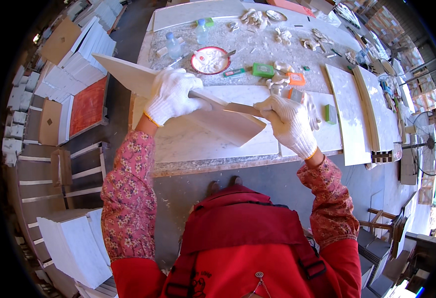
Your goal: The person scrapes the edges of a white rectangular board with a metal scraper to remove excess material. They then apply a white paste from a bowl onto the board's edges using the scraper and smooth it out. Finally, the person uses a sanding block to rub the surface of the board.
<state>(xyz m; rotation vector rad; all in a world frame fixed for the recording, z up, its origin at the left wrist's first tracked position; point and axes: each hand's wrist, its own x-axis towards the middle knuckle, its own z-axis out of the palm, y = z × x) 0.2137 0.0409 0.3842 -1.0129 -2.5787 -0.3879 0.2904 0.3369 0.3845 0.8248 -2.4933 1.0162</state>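
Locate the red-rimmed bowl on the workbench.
In the head view the red-rimmed bowl sits on the far part of the workbench, just beyond the gloved left hand, right of two plastic bottles.

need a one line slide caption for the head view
Two white-gloved hands, left and right, hold a pale stone tile tilted over a cluttered marble workbench.

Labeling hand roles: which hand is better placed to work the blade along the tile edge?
Likely right. The right hand grips the flat blade laid on the pale tile. The left hand clamps the tile, holding it up.
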